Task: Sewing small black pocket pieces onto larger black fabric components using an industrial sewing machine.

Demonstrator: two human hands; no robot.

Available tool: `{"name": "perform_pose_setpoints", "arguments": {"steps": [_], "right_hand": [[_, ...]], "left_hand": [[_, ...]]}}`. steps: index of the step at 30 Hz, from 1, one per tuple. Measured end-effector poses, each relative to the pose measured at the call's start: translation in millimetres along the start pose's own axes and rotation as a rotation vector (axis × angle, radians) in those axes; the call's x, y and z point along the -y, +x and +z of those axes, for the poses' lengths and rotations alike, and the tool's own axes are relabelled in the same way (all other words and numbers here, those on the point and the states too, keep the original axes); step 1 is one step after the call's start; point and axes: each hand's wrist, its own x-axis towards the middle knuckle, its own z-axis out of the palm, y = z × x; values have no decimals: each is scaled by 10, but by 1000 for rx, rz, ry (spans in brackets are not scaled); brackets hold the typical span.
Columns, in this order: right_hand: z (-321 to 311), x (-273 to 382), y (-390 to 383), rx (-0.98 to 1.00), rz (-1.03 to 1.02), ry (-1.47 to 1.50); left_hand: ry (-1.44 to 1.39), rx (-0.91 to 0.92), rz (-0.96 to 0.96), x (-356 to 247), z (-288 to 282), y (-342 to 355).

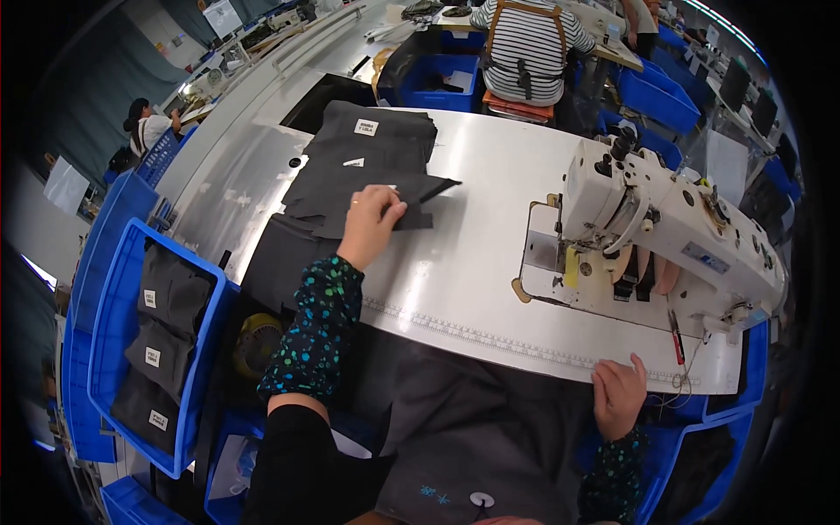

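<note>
On the left of the white table, my left hand (pixel 372 226) is closed in a pinch at a dark grey fabric piece (pixel 341 194), whose pointed corner sticks out to the right. That piece lies on top of several similar fabric pieces (pixel 328 131) with small white labels; the bottom of the pile is hidden. My right hand (pixel 618 398) rests at the table's front edge, fingertips on the printed ruler strip (pixel 499 339), holding nothing, fingers loosely extended. Beyond it stands a white industrial sewing machine (pixel 674 232). Dark grey cloth (pixel 464 411) covers my lap.
A blue bin (pixel 98 350) at the left holds folded dark pieces with white labels. Another blue bin (pixel 739 437) is at the lower right. A red-and-black pen-like tool (pixel 676 339) lies by the machine near loose thread. A person in a striped shirt (pixel 525 57) sits across the table.
</note>
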Motion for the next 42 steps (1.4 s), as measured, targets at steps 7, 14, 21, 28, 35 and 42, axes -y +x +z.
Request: {"name": "perform_pose_setpoints", "arguments": {"steps": [7, 14, 21, 28, 35, 42], "right_hand": [[600, 690, 738, 114, -85, 229], [935, 498, 725, 270, -153, 30], [968, 440, 682, 232, -141, 73], [940, 443, 676, 233, -155, 68], [899, 471, 668, 270, -122, 104], [861, 550, 605, 244, -74, 103]], "left_hand": [[-143, 366, 34, -1202, 346, -973], [331, -19, -55, -353, -431, -805], [537, 67, -584, 771, -1124, -1035], [-97, 113, -663, 996, -1335, -962], [-465, 362, -431, -186, -585, -385], [-527, 690, -213, -1400, 697, -250]]}}
